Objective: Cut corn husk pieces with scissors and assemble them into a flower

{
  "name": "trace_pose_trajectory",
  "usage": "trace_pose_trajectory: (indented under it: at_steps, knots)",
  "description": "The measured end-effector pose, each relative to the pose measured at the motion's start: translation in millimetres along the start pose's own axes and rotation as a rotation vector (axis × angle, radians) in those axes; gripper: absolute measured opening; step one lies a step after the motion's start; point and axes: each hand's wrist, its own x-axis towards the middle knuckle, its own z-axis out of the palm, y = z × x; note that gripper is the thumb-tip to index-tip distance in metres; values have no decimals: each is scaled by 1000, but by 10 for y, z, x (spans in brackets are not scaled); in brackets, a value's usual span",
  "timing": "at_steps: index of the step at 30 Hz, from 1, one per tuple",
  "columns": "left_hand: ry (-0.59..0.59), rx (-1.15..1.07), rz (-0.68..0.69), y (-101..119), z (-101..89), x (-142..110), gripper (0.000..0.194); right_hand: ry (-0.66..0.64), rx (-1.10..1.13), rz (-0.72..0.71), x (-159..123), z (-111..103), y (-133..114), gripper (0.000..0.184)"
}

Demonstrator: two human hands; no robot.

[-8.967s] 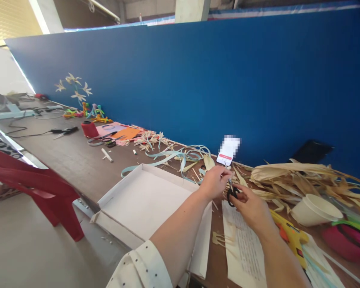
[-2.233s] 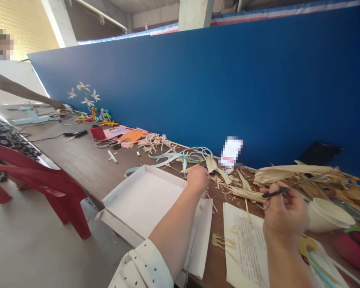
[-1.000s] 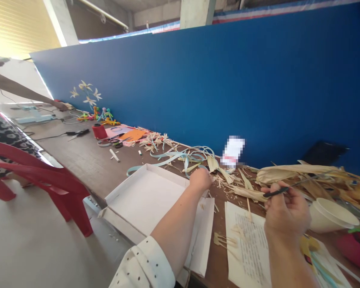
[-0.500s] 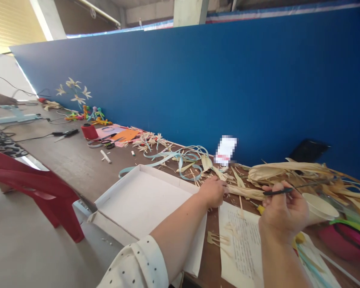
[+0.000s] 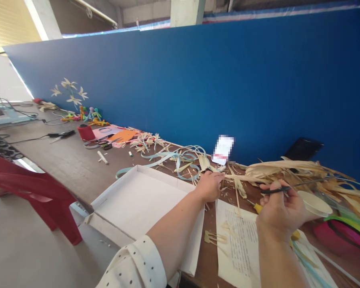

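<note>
My left hand [image 5: 210,186] is closed at the table's far side, its fingertips on the end of a pale corn husk strip [image 5: 235,177] that runs right toward a heap of dried husks [image 5: 267,169]. Part of its grip is hidden by the back of the hand. Raised over the right of the table, my right hand [image 5: 280,210] is wrapped round a black-handled tool with a long thin dark shaft pointing right; its exact kind is unclear. Between the hands lie a small husk piece [image 5: 240,188] and a thin stick [image 5: 237,200].
An open white box lid [image 5: 150,204] lies left of my left arm. Printed paper [image 5: 235,244] bears husk scraps. A cream bowl [image 5: 315,203] and a pink container [image 5: 342,234] stand right. Pale blue ribbon [image 5: 180,158], a phone [image 5: 223,150] and scissors [image 5: 108,142] lie farther back.
The husk strip that stretched between my hands now lies farther back, away from my right hand. My left hand has shifted slightly left and away. The right hand still holds the tool.
</note>
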Motion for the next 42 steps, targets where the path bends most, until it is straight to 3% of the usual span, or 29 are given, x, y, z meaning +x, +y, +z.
trace_pose_trajectory:
  at_steps: [3, 8, 13, 21, 27, 32, 37, 42]
  knots:
    - [52, -4, -17, -10, -3, -2, 45, 3, -23, 7, -8, 2, -4, 29]
    - [99, 81, -164, 31, 14, -30, 51, 0, -44, 13, -5, 2, 39, 33]
    - [36, 160, -100, 78, 82, -9, 26, -1, -77, 21, -10, 5, 59, 37]
    - [13, 194, -42, 101, 143, 28, 23, -25, -73, 29, -20, 0, 50, 37]
    - [161, -112, -136, 57, 121, 53, 15, -22, -55, 54, -11, 13, 55, 40]
    - [229, -608, -189, 11, -15, 90, 8, -105, -189, 140, 19, -29, 176, 49]
    - [169, -1186, -316, -63, -140, 71, 22, -263, -330, 238, 18, -60, 287, 59]
    - [140, -1363, -438, -107, -114, 72, 39, -361, -336, 329, -34, -40, 317, 62]
